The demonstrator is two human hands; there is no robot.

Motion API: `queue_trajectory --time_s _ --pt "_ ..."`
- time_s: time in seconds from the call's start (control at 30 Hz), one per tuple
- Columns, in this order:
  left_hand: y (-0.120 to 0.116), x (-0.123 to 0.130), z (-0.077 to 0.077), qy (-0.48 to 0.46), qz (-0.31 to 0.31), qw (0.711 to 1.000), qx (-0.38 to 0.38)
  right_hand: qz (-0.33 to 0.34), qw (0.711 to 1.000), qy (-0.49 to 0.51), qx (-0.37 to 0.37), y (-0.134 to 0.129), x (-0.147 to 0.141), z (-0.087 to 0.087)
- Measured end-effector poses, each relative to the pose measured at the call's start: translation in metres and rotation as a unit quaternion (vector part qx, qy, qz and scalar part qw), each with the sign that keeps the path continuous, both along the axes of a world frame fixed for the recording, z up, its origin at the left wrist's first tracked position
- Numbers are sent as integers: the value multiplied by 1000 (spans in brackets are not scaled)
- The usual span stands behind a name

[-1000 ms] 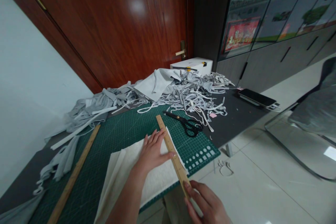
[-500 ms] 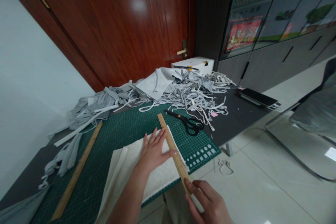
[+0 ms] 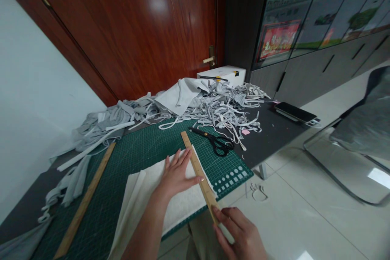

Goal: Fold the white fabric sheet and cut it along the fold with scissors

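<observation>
My left hand (image 3: 176,176) lies flat with fingers spread on a stack of cream cloth (image 3: 186,207). Its fingertips and thumb press against a wooden ruler (image 3: 199,172), which runs along the cloth's right edge. My right hand (image 3: 239,233) is closed around the ruler's near end, past the table edge. Something pale shows between its fingers; I cannot tell whether it is the ruler's end or a separate thing. Under the cloth is a green cutting mat (image 3: 146,146). Black scissors (image 3: 213,140) rest on the mat, right of the ruler's far end.
A second wooden ruler (image 3: 87,199) lies at the left of the mat. Grey and white fabric strips (image 3: 219,107) pile up along the back, before a white box (image 3: 239,75). A black phone (image 3: 297,113) is on the table's right. A chair (image 3: 359,130) stands beyond.
The whole view has shifted slightly to the left. Both hands, the ruler and the cloth keep nearly the same places relative to each other.
</observation>
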State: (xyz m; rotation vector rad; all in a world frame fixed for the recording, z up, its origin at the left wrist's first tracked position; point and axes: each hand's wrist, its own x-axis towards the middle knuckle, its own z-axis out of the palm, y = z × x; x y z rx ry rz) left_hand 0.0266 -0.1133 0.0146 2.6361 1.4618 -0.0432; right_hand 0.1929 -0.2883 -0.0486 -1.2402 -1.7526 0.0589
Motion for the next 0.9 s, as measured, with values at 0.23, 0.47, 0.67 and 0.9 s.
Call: queue_trajectory --time_s 0.23,0.47,0.67,0.9 --pt "1 -1 0 -2 -1 1000 -3 -15 1000 -9 3 -1 2 3" --pt "0 -1 1 -12 -4 1000 8 -21 996 -78 41 5 5 9" --pt "-1 -2 -1 -8 6 1000 -6 -9 995 -86 59 10 10 20" --pt "-3 -3 -2 -7 1 1000 10 -104 993 -64 3 74 43 43"
